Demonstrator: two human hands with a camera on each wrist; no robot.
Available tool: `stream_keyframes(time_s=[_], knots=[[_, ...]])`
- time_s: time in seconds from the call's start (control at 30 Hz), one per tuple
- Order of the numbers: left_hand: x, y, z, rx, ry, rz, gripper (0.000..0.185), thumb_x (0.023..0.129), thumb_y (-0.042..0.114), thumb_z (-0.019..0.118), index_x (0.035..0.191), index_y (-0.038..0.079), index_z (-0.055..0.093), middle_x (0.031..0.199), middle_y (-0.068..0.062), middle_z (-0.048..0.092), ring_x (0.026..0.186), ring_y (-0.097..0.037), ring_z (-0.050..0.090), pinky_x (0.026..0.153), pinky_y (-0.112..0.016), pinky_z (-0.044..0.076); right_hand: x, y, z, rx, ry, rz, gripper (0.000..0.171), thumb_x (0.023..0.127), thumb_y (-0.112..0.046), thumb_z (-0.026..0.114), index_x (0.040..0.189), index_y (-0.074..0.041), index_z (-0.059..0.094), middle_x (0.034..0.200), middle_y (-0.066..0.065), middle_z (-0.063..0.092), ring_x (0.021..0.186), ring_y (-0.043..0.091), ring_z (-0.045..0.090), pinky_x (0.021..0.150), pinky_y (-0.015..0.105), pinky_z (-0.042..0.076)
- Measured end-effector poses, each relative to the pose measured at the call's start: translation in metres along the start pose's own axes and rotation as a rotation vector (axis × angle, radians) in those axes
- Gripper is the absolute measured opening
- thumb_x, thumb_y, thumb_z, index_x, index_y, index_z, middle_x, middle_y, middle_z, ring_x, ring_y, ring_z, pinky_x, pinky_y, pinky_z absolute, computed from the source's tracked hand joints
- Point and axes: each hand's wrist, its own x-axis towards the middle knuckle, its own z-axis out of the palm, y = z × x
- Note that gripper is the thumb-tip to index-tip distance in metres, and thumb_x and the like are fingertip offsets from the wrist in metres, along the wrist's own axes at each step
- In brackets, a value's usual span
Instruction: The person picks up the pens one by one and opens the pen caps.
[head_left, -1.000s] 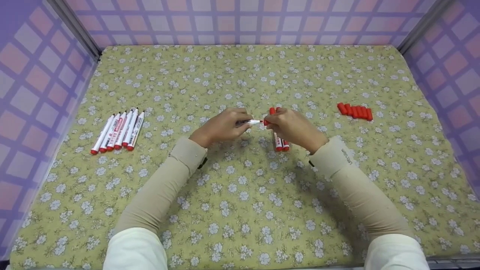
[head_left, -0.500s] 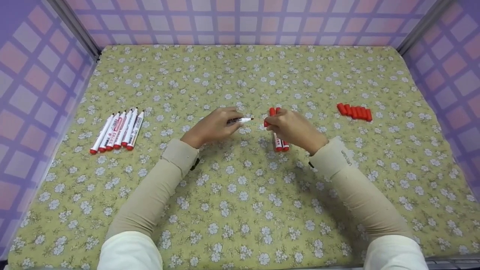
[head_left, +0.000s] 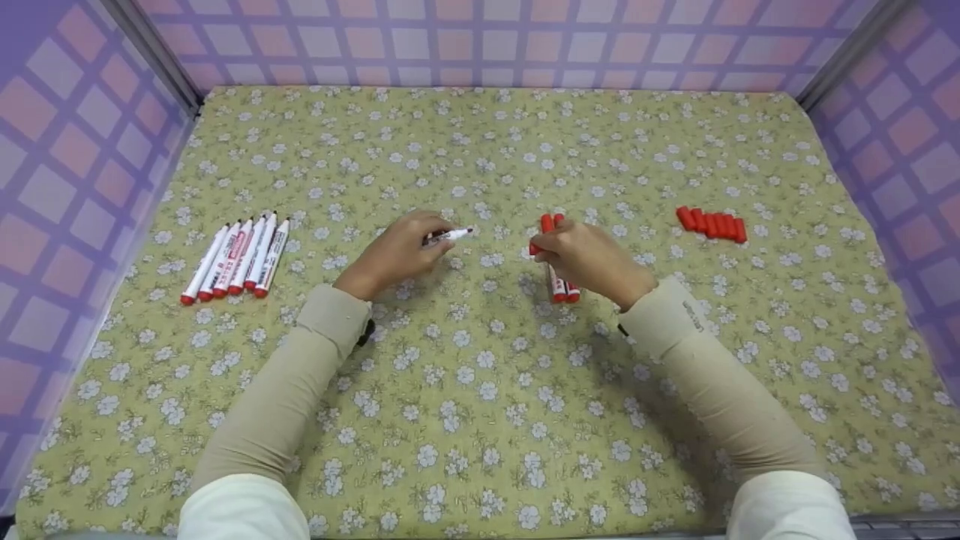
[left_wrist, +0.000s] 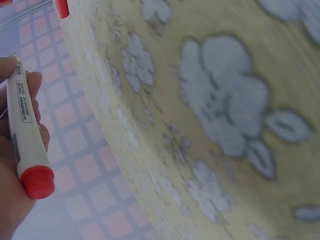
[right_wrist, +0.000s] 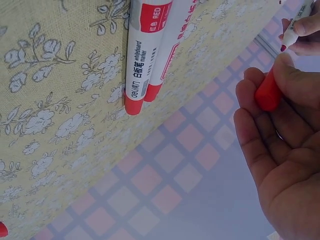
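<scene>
Left hand [head_left: 397, 251] grips uncapped marker [head_left: 448, 235], tip pointing right toward right hand [head_left: 589, 255]. Right hand pinches red cap [head_left: 535, 248], well apart from tip. Two capped markers [head_left: 559, 281] lie on desk [head_left: 480, 375] under right hand.

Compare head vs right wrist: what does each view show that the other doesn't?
Head only: both sleeved arms, the row of uncapped markers at far left, the row of red caps at far right, and the whole floral cloth.

Right wrist only: the "whiteboard marker" and "RED" print on the two capped markers lying on the cloth.

Both: the right hand holding a red cap, the left hand holding an uncapped marker, tip bare and apart from the cap.
</scene>
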Motion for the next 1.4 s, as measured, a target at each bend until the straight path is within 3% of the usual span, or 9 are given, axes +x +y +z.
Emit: stream_keyframes(time_s=[0.13, 0.4, 0.7, 0.93, 1.17, 1.4], knots=[[-0.005, -0.006, -0.004, -0.010, 0.012, -0.078, 0.028, 0.098, 0.024, 0.057, 0.118, 0.007, 0.064, 0.115, -0.007, 0.060, 0.105, -0.021, 0.055, 0.089, -0.039, 0.048, -0.002, 0.001, 0.001, 0.010, -0.004, 0.006, 0.010, 0.092, -0.010, 0.064, 0.087, -0.005, 0.069, 0.076, 0.012, 0.068, 0.058, 0.017, 0.060, 0.052, 0.028, 0.048], [-0.011, -0.019, -0.013, -0.004, 0.043, -0.148, 0.025, 0.098, 0.022, 0.057, 0.116, 0.006, 0.063, 0.112, -0.010, 0.057, 0.101, -0.024, 0.054, 0.084, -0.042, 0.046, -0.002, 0.001, 0.001, 0.019, -0.004, 0.001, 0.009, 0.092, -0.009, 0.064, 0.086, -0.004, 0.070, 0.076, 0.013, 0.069, 0.059, 0.018, 0.061, 0.053, 0.029, 0.049], [-0.026, -0.038, -0.028, 0.010, 0.120, -0.262, 0.027, 0.097, 0.020, 0.057, 0.117, 0.002, 0.064, 0.107, -0.013, 0.054, 0.093, -0.025, 0.052, 0.076, -0.040, 0.045, -0.003, 0.002, 0.001, 0.016, -0.021, 0.021, 0.010, 0.092, -0.009, 0.064, 0.095, -0.003, 0.072, 0.087, 0.015, 0.071, 0.077, 0.027, 0.068, 0.061, 0.035, 0.055], [-0.034, -0.051, -0.039, 0.000, 0.179, -0.365, 0.032, 0.096, 0.020, 0.058, 0.117, -0.003, 0.064, 0.107, -0.019, 0.058, 0.088, -0.028, 0.053, 0.074, -0.042, 0.044, -0.003, 0.002, 0.002, 0.030, -0.031, 0.026, 0.010, 0.092, -0.009, 0.065, 0.094, -0.002, 0.072, 0.086, 0.014, 0.071, 0.072, 0.025, 0.067, 0.059, 0.034, 0.054], [-0.040, -0.061, -0.049, 0.010, 0.224, -0.477, 0.035, 0.096, 0.022, 0.058, 0.121, -0.003, 0.062, 0.095, -0.018, 0.062, 0.064, -0.018, 0.049, 0.060, -0.035, 0.042, -0.003, 0.002, 0.003, 0.029, -0.030, 0.022, 0.010, 0.092, -0.008, 0.064, 0.093, -0.003, 0.072, 0.083, 0.014, 0.070, 0.066, 0.023, 0.064, 0.056, 0.031, 0.051], [-0.052, -0.066, -0.059, 0.075, 0.244, -0.573, 0.034, 0.095, 0.024, 0.058, 0.115, -0.004, 0.059, 0.100, -0.022, 0.063, 0.071, -0.025, 0.054, 0.064, -0.039, 0.045, -0.003, 0.003, 0.003, 0.028, -0.039, 0.019, 0.009, 0.092, -0.007, 0.064, 0.091, -0.003, 0.071, 0.082, 0.014, 0.069, 0.065, 0.022, 0.062, 0.056, 0.031, 0.051]])
